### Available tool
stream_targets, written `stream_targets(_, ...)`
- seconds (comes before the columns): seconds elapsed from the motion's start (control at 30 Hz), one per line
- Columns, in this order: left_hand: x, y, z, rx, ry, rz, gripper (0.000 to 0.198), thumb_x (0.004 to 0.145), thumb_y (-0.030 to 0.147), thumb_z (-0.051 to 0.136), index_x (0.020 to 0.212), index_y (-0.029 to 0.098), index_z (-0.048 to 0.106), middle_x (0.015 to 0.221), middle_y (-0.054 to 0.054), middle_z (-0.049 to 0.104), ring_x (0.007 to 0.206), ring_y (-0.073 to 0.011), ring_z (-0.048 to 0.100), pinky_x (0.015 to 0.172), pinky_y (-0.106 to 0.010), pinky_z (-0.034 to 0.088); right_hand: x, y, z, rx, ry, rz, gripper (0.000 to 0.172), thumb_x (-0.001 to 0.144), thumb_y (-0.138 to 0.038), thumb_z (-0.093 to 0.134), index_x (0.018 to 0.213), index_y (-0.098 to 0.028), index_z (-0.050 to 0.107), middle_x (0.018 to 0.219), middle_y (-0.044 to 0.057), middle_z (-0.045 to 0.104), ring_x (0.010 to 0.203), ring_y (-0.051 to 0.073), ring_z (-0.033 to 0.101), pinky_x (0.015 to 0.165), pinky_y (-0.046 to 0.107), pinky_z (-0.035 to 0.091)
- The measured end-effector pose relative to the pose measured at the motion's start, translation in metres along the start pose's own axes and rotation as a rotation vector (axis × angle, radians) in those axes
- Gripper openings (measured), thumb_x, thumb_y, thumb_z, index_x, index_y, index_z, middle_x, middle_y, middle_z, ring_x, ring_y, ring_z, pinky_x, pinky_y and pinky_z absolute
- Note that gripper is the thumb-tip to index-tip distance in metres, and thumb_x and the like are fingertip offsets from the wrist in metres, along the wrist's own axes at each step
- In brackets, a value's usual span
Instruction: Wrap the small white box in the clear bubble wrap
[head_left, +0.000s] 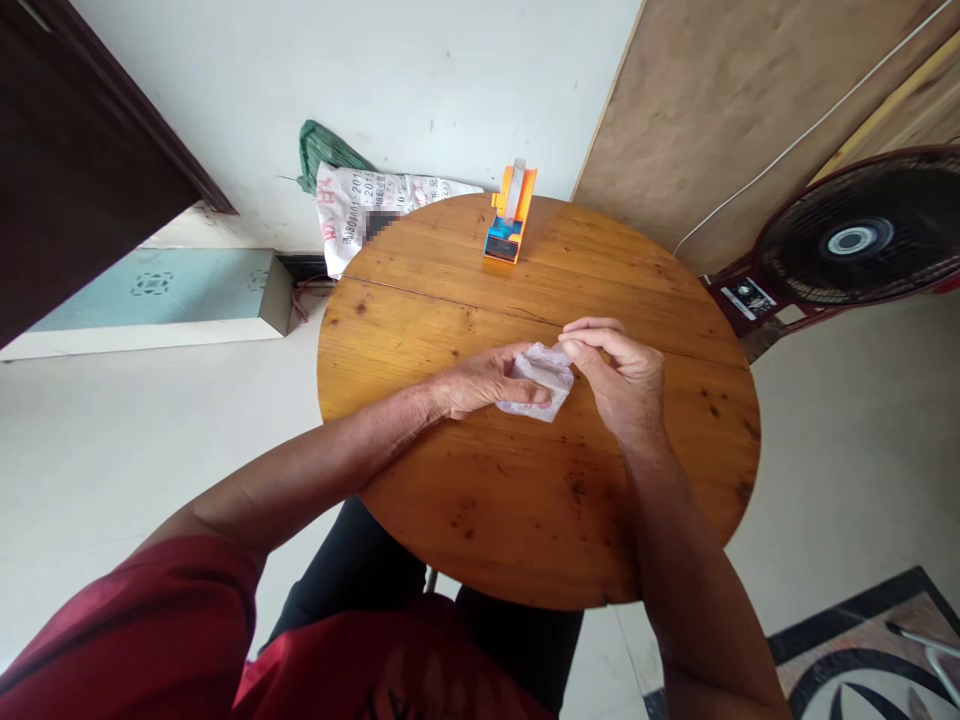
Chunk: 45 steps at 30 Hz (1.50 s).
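Observation:
A small crumpled white cloth or tissue (541,380) lies at the middle of a round wooden table (525,500). My left hand (484,382) rests on the table with its fingers closed on the cloth's left side. My right hand (622,375) pinches the cloth's upper right corner between thumb and fingers. An orange and blue holder (511,218) with a grey strip standing in it sits at the table's far edge, well beyond both hands.
A printed white sack (360,215) and a green bundle (324,150) lie against the wall behind the table. A black floor fan (862,235) stands at the right. A pale low box (157,290) sits on the floor at the left.

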<state>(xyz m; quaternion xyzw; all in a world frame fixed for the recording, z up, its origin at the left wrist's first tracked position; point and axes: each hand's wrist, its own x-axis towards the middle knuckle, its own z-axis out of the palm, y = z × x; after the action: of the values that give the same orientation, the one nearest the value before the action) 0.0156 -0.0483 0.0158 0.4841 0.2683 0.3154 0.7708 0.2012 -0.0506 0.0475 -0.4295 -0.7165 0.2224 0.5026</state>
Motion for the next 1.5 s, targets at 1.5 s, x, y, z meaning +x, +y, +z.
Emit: stream_targets(1.5, 0.004, 0.003, -0.011, -0.442, 0.023, -0.050, 0.035, 0.066, 0.017, 0.068, 0.101, 0.017, 0.064, 0.090, -0.001, 0.069, 0.083, -0.0186, 0.065, 0.083, -0.039, 0.053, -0.023, -0.007, -0.004, -0.286, -0.199, -0.232, 0.036, 0.090, -0.014, 0.059, 0.112, -0.037, 0.076, 0.116, 0.000, 0.075, 0.104, 0.023, 0.071, 0.093, 0.044, 0.056)
